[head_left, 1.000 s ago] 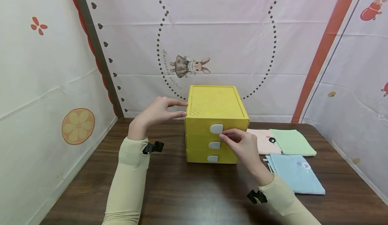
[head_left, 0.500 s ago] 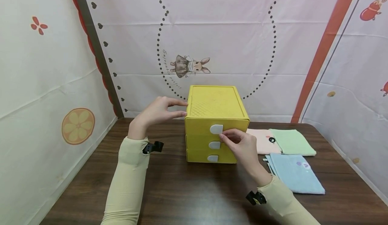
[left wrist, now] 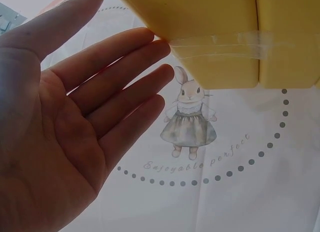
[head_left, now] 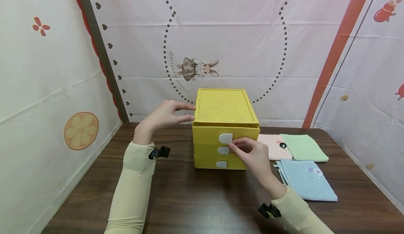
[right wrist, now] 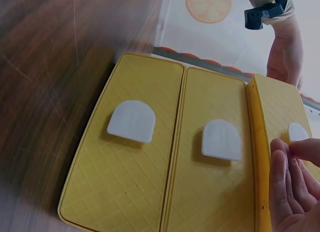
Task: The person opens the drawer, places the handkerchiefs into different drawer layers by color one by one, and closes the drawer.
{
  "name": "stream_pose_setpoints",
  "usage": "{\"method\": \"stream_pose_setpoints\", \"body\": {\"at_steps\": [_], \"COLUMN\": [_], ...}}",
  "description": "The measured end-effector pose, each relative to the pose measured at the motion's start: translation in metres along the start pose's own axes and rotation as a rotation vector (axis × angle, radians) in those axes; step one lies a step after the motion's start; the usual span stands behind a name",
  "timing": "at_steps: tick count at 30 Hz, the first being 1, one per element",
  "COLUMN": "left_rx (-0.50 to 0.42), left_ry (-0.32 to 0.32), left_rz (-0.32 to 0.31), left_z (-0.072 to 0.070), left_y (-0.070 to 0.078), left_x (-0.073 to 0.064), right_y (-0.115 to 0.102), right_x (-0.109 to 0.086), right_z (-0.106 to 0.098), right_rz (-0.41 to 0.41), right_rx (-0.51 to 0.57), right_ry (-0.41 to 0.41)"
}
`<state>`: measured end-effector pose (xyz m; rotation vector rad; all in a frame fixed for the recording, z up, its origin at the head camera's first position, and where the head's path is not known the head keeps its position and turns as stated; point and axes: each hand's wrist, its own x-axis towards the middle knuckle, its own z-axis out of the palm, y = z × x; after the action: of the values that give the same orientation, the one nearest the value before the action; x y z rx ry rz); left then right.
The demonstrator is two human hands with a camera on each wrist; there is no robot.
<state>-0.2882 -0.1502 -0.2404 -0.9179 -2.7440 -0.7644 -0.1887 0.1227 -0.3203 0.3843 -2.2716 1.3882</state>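
Yellow plastic top drawer (head_left: 206, 135) has slid outward slightly, right grip (head_left: 256, 154) pinching its rounded white tab (head_left: 225, 138), left grip (head_left: 165, 114) spread.

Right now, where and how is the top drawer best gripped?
Likely by its white handle, from the right: the straight edge faces the right hand, and the handle juts from the yellow drawer front, giving a pinch some purchase.
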Motion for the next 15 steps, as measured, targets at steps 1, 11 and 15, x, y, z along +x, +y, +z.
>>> {"method": "stream_pose_setpoints", "body": {"at_steps": [1,11,15], "left_rx": [-0.001,-0.004,0.000], "left_ry": [-0.001,-0.006,-0.011], "left_rz": [-0.001,-0.004,-0.007], "left_z": [0.000,0.001,0.001], "left_y": [0.000,-0.003,-0.003], "left_x": [0.000,0.001,0.000], "right_y": [-0.005,-0.016,-0.016], "right_x": [-0.002,-0.013,-0.016], "right_z": [-0.001,-0.006,-0.008], "right_rz": [0.000,0.041,0.039], "right_rx": [0.000,0.036,0.031], "right_ry": [-0.007,-0.038,-0.045]}}
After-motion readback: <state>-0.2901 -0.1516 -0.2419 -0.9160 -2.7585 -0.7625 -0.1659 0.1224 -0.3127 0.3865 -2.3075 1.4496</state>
